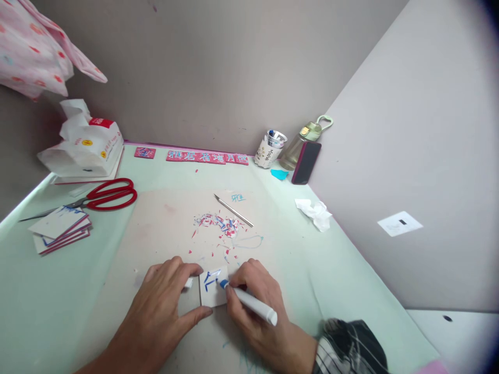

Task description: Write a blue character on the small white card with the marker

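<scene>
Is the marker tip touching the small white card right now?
Touching. The head view shows the blue tip of the marker, held in the right hand, resting on the card at the end of a blue stroke, while the left hand pins the card.

Two hands (167, 306), one marker (249, 302), one small card (212, 288), one scissors (105, 195), one craft knife (233, 210), one bottle (298, 148) (phone (306, 162) leaning on it), one can (270, 149)

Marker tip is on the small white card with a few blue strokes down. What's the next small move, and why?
Probably draw the next stroke: the right hand has the marker tip on the white card, the left hand pins it flat, and much of the card is blank.
</scene>
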The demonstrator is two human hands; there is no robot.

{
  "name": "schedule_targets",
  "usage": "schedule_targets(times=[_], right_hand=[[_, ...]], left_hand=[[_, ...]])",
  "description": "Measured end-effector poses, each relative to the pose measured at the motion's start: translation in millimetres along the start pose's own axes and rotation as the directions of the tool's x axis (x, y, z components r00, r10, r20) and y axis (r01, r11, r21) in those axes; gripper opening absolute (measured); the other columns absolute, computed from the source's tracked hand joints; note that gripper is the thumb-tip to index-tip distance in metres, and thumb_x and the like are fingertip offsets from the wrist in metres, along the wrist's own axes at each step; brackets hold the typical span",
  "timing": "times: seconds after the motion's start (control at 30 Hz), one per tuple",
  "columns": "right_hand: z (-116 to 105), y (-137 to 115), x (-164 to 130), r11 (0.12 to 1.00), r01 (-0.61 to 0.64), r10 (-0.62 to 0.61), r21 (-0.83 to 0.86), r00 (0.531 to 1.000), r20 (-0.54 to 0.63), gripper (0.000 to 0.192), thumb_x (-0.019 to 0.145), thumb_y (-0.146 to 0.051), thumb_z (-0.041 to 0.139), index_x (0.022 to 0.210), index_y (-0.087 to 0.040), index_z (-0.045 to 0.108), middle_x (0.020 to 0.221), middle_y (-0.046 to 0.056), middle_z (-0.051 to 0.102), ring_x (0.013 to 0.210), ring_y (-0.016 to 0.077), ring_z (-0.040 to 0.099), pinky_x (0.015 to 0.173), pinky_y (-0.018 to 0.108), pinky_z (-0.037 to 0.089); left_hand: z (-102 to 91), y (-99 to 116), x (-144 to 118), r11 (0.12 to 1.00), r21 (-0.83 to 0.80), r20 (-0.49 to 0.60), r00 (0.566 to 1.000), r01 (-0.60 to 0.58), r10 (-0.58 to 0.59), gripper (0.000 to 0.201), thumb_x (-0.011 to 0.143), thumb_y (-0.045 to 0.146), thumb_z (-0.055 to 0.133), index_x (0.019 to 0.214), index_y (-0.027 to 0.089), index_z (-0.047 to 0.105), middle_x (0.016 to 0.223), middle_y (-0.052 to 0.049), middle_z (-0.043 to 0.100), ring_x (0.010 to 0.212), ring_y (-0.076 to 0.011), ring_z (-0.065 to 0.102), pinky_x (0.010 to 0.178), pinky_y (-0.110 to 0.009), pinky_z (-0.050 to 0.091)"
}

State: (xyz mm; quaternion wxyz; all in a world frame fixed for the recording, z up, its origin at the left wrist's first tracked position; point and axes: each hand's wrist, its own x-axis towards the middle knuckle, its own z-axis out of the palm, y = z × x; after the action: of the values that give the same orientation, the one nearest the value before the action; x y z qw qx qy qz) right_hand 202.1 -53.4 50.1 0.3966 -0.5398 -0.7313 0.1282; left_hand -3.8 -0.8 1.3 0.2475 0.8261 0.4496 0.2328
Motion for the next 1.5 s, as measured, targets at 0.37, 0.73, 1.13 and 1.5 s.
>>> schedule_targets(times=[0.37, 0.73, 1.13, 1.5], right_hand=[[-5.4, -6.1, -0.7, 0.999, 0.002, -0.004, 0.044, 0.999, 0.043, 0.016, 0.095, -0.011, 0.053, 0.088, -0.023, 0.046, 0.076, -0.002, 0.054, 0.071, 0.0142, 0.051, 0.064, 0.027, 0.039], [-5.6, -8.3, 1.9, 0.999, 0.025, -0.028, 0.036, 0.997, 0.075, 0.014, 0.095, -0.01, 0.052, 0.088, -0.023, 0.049, 0.077, -0.001, 0.057, 0.071, 0.0151, 0.052, 0.065, 0.028, 0.041], [-0.5, -3.6, -0.6, 0.999, -0.001, 0.0, 0.041, 1.0, 0.011, 0.014, 0.095, -0.012, 0.055, 0.089, -0.023, 0.05, 0.078, -0.001, 0.058, 0.071, 0.0153, 0.054, 0.064, 0.028, 0.042], [-6.4, -8.1, 0.6, 0.999, 0.006, -0.009, 0.049, 0.998, 0.063, 0.013, 0.096, -0.012, 0.055, 0.09, -0.022, 0.051, 0.078, 0.0, 0.059, 0.072, 0.0151, 0.055, 0.065, 0.028, 0.044]], left_hand=[[0.8, -1.9, 0.6, 1.0, -0.022, 0.003, 1.0, -0.009, 0.009, 0.041, 0.076, 0.033, 0.088, 0.108, 0.029, 0.062, 0.098, 0.0, 0.063, 0.088, -0.0258, 0.06, 0.081, -0.04, 0.047], [-1.4, 1.3, 3.0, 0.999, -0.032, -0.003, 1.0, -0.007, 0.007, 0.039, 0.077, 0.038, 0.087, 0.107, 0.029, 0.064, 0.096, 0.001, 0.064, 0.086, -0.0257, 0.061, 0.08, -0.04, 0.047], [-0.9, 1.1, 1.6, 1.0, -0.023, -0.011, 1.0, -0.009, 0.009, 0.04, 0.075, 0.037, 0.088, 0.106, 0.03, 0.064, 0.096, 0.002, 0.065, 0.085, -0.025, 0.062, 0.08, -0.039, 0.047], [-0.2, 0.4, 2.9, 0.999, -0.029, -0.018, 1.0, -0.022, 0.022, 0.039, 0.076, 0.039, 0.087, 0.106, 0.03, 0.064, 0.095, 0.001, 0.065, 0.085, -0.0255, 0.062, 0.079, -0.038, 0.047]])
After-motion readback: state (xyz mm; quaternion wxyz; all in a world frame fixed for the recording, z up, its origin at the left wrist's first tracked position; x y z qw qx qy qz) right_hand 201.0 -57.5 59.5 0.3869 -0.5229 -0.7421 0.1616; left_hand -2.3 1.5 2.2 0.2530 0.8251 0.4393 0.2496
